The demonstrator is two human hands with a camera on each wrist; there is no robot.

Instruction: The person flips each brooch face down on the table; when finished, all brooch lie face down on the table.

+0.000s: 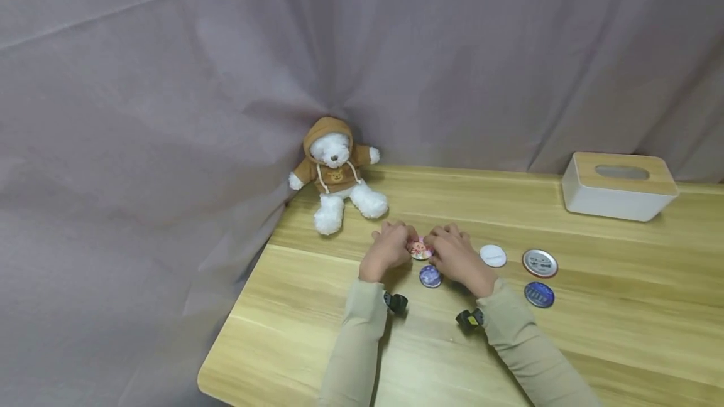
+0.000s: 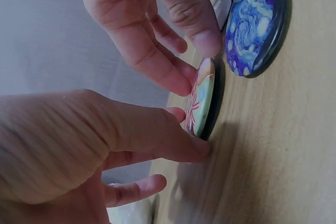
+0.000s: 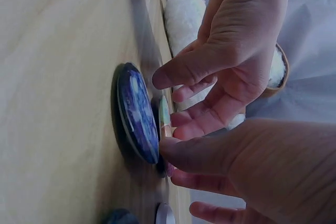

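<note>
Though round, pink badge [image 1: 420,249] face up, level, left grip [image 1: 389,249] and right grip [image 1: 457,256] apparently closed on its rim.

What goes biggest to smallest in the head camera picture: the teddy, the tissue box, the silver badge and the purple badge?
1. Teddy and tissue box: too close to rank; the teddy looks taller, the box wider.
2. Silver badge.
3. Purple badge, the smallest.

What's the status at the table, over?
Left hand and right hand pinching opposite edges of the pink badge. Its picture side faces up. Blue swirl badge close on the near side, seemingly not in the way.
</note>
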